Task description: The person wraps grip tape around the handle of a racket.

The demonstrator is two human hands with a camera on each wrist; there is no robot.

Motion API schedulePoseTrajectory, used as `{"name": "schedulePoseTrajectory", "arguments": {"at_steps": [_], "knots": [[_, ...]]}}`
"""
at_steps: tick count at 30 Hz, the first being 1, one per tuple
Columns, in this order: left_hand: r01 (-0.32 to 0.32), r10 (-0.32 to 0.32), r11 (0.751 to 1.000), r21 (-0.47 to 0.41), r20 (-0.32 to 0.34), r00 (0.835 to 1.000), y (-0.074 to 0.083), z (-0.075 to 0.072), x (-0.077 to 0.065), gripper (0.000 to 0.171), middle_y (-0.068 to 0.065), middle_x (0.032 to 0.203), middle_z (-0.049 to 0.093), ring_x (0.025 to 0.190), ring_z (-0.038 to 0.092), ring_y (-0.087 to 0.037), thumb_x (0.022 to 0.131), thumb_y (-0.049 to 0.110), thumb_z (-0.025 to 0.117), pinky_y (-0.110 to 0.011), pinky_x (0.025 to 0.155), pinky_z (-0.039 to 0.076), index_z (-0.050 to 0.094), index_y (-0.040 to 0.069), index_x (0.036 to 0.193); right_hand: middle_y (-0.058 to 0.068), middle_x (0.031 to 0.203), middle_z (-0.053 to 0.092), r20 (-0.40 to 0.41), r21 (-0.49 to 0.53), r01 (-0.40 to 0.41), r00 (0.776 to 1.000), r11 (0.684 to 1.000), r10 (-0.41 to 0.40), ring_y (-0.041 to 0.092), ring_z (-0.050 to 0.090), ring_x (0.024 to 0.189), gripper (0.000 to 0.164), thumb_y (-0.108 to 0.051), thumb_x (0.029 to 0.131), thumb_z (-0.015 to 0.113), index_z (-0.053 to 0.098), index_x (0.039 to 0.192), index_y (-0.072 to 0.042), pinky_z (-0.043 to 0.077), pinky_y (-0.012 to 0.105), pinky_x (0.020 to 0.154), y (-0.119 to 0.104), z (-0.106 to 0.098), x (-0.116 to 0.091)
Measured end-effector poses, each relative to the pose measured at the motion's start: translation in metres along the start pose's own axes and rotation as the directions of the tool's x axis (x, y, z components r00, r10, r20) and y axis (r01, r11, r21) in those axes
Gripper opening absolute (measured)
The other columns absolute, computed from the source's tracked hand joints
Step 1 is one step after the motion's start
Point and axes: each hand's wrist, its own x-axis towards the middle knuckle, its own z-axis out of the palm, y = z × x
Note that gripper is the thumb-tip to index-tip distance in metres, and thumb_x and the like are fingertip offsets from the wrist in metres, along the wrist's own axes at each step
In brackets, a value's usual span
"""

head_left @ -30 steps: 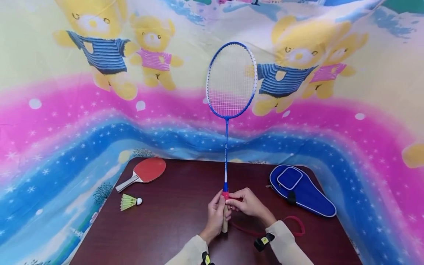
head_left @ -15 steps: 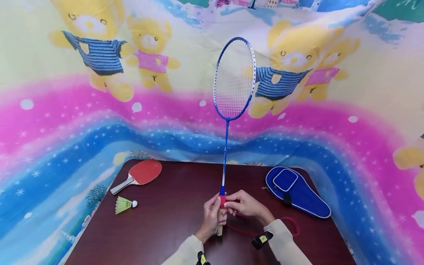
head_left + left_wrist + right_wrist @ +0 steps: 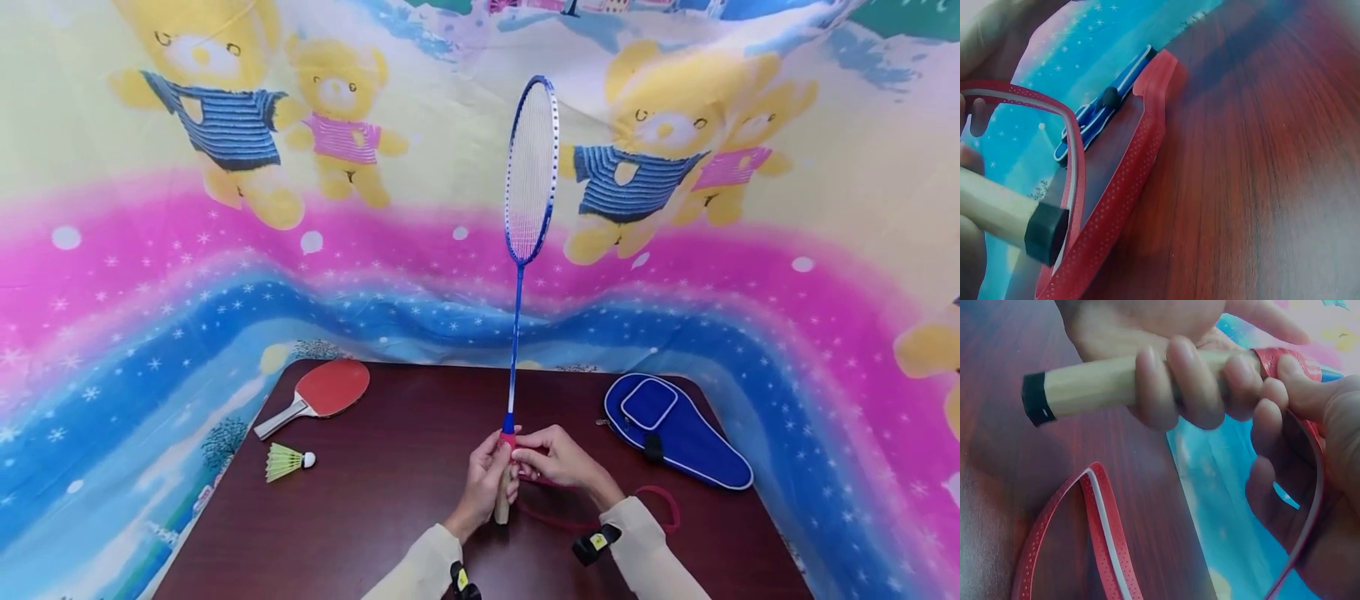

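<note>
Standing almost upright with its head leaning a touch to the right, a blue-and-white badminton racket (image 3: 531,175) is being held up over the dark wood table (image 3: 405,433), face turned partly edge-on. Its bare wooden handle (image 3: 1091,387) is wrapped by the curled fingers of the left hand (image 3: 483,479), so yeah, a proper grip there. At the top of that handle, just under the racket's blue cone, red perforated tape (image 3: 1147,140) is pinched between the thumb and fingers of the right hand (image 3: 558,460). Only that top bit of the handle is covered; the rest is left bare down to the black end cap (image 3: 1037,399). The tape's loose length is looped out to the right of the racket, past the right forearm; whether all of it touches the table can't be told. Well left of the racket, a red table tennis bat (image 3: 333,387) is laid flat, with a yellow-green shuttlecock (image 3: 288,462) near it. Off to the racket's right, a blue white-trimmed case (image 3: 678,429) can be seen lying on the table.
</note>
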Motion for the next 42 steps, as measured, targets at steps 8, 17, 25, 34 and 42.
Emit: {"name": "schedulePoseTrajectory", "arguments": {"at_steps": [8, 17, 25, 34, 42], "knots": [[-0.041, 0.083, 0.971, 0.237, -0.168, 0.982, -0.004, 0.005, 0.004, 0.036, -0.028, 0.093, 0.065, 0.065, 0.061, -0.025, 0.109, 0.009, 0.048, -0.033, 0.059, 0.059, 0.049, -0.004, 0.142, 0.019, 0.068, 0.070, -0.115, -0.108, -0.023, 0.993, 0.994, 0.010, 0.031, 0.064, 0.056, 0.014, -0.008, 0.098, 0.069, 0.077, 0.107, -0.002, 0.056, 0.022, 0.054, -0.001, 0.001, 0.001], [-0.018, 0.040, 0.987, 0.159, -0.132, 0.991, -0.003, 0.009, 0.003, 0.046, -0.017, 0.083, 0.058, 0.065, 0.051, -0.011, 0.113, 0.020, 0.040, -0.022, 0.059, 0.046, 0.041, -0.003, 0.153, 0.010, 0.072, 0.074, -0.053, -0.094, -0.013, 0.999, 0.995, 0.008, 0.023, 0.062, 0.051, 0.013, -0.009, 0.097, 0.070, 0.079, 0.106, -0.005, 0.055, 0.023, 0.048, 0.001, -0.006, 0.000], [0.055, -0.048, 0.996, 0.063, -0.113, 0.992, 0.001, 0.011, 0.004, 0.055, 0.006, 0.089, 0.058, 0.073, 0.053, -0.003, 0.113, 0.030, 0.037, -0.014, 0.064, 0.045, 0.033, -0.006, 0.155, 0.012, 0.078, 0.077, -0.016, -0.072, -0.018, 1.000, 0.997, 0.017, 0.008, 0.061, 0.052, 0.019, -0.008, 0.097, 0.070, 0.077, 0.113, 0.000, 0.055, 0.024, 0.048, 0.000, -0.011, -0.001], [0.096, -0.101, 0.993, -0.063, -0.082, 0.992, 0.003, 0.015, 0.004, 0.042, 0.007, 0.089, 0.054, 0.069, 0.045, -0.003, 0.113, 0.035, 0.033, -0.016, 0.061, 0.039, 0.051, 0.010, 0.143, 0.017, 0.098, 0.079, 0.017, -0.024, -0.034, 0.999, 0.999, 0.034, 0.032, 0.070, 0.065, 0.026, -0.005, 0.096, 0.071, 0.073, 0.121, 0.003, 0.061, 0.026, 0.060, 0.003, -0.019, -0.004], [0.129, -0.132, 0.988, -0.085, -0.024, 0.991, 0.007, 0.013, 0.004, 0.037, 0.006, 0.079, 0.046, 0.057, 0.038, -0.003, 0.113, 0.039, 0.030, -0.017, 0.050, 0.035, 0.053, 0.021, 0.137, 0.015, 0.088, 0.078, 0.004, -0.057, -0.036, 0.999, 0.998, 0.036, 0.025, 0.063, 0.056, 0.022, -0.005, 0.097, 0.069, 0.076, 0.117, 0.002, 0.058, 0.022, 0.057, 0.000, -0.013, 0.000]]}}
